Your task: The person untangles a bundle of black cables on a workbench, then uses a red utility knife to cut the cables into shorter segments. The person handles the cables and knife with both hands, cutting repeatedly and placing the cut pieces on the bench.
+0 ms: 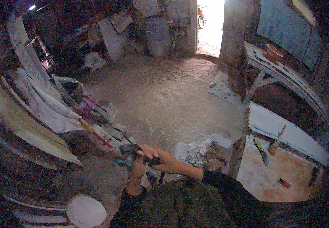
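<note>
Both my hands meet low in the middle of the view, in dim, grainy light. My left hand (pixel 136 169) is closed around a crumpled grey-green bundle (pixel 125 156), perhaps cloth. Across it, my right hand (pixel 158 159) is bent with its fingers curled at the same spot. A short black handle-like piece (pixel 154 161) sticks out beneath the right fingers. From the bundle a thin dark strip (pixel 124 136) runs up and to the left. What exactly the fingers grip is too dark to make out.
At right, a stained worktop (pixel 271 174) carries a paintbrush (pixel 274 146), a green-yellow-handled tool (pixel 261 152) and a small red piece (pixel 285 183). Rubble (pixel 210 154) lies on the floor ahead. A white round lid-like thing (pixel 86 211) stands lower left; draped white cloth (pixel 48 100) hangs at left.
</note>
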The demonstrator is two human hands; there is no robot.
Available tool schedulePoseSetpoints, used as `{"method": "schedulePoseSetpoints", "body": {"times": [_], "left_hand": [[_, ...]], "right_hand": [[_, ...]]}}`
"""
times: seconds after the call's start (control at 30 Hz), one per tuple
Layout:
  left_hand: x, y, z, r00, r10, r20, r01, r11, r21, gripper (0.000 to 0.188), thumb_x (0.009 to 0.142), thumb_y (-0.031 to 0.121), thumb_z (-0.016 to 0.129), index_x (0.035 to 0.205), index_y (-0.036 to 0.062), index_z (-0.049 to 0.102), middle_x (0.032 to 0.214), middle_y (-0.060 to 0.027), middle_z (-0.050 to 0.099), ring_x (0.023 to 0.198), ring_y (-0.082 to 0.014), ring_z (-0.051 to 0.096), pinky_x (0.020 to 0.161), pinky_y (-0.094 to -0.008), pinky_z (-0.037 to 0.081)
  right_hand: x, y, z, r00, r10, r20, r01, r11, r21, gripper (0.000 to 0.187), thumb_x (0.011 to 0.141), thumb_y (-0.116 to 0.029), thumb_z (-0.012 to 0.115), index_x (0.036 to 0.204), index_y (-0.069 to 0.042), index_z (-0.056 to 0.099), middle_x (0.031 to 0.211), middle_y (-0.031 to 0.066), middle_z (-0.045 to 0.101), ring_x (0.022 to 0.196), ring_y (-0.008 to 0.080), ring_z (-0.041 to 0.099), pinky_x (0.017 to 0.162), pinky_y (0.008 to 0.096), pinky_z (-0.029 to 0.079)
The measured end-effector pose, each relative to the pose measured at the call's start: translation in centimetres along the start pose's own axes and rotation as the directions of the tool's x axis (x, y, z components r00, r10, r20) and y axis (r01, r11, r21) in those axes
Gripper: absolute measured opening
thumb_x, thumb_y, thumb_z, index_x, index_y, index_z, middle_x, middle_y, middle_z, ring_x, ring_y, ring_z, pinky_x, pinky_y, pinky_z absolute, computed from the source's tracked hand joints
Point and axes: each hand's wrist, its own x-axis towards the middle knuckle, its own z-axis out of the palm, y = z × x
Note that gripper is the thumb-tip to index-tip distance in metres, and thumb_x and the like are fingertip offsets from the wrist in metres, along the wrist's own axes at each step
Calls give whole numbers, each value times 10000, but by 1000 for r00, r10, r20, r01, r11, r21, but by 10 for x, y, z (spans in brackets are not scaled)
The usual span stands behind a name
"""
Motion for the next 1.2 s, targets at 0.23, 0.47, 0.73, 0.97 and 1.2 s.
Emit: {"method": "schedulePoseSetpoints", "body": {"times": [0.23, 0.47, 0.73, 0.97, 1.2], "left_hand": [[16, 14, -23, 970, -47, -239, -89, 845, -528, 342, 846, 435, 465, 703, 132, 401, 595, 39, 320, 510, -90, 295, 581, -274, 327], [40, 39, -59, 850, 17, -526, -298, 840, -454, 292, 859, 400, 470, 735, 146, 401, 590, 50, 303, 508, -75, 289, 557, -245, 318], [60, 60, -138, 843, 34, -537, -347, 797, -495, 252, 866, 346, 484, 749, 133, 419, 567, 52, 290, 499, -66, 288, 530, -229, 326], [70, 43, -218, 918, -4, -395, -295, 659, -692, 234, 855, 330, 510, 762, 125, 446, 567, 45, 305, 493, -78, 301, 531, -233, 333], [60, 26, -228, 798, -251, -548, -56, 874, -482, 209, 817, 297, 566, 810, 103, 488, 734, 12, 390, 673, -122, 400, 619, -286, 384]], "right_hand": [[18, 5, -6, 984, 107, 144, -98, 993, -69, 525, 710, -141, 646, 1177, -37, 430, 892, 149, 582, 790, 205, 568, 702, 324, 442], [58, 24, 0, 983, -67, 174, 70, 998, -9, 516, 715, -159, 635, 1181, -66, 433, 835, 150, 573, 733, 245, 572, 665, 336, 441], [117, 8, 8, 939, -11, 345, 41, 996, -80, 527, 725, -153, 607, 1203, -76, 398, 880, 146, 573, 774, 284, 572, 685, 367, 441], [146, 43, 33, 923, -18, 384, 99, 977, -191, 460, 799, -151, 535, 1217, -85, 355, 892, 172, 571, 796, 323, 572, 690, 403, 435], [172, 72, 54, 909, 144, 391, -55, 972, -229, 337, 848, -179, 476, 1146, -64, 369, 901, 201, 557, 802, 359, 558, 643, 443, 427]]}}
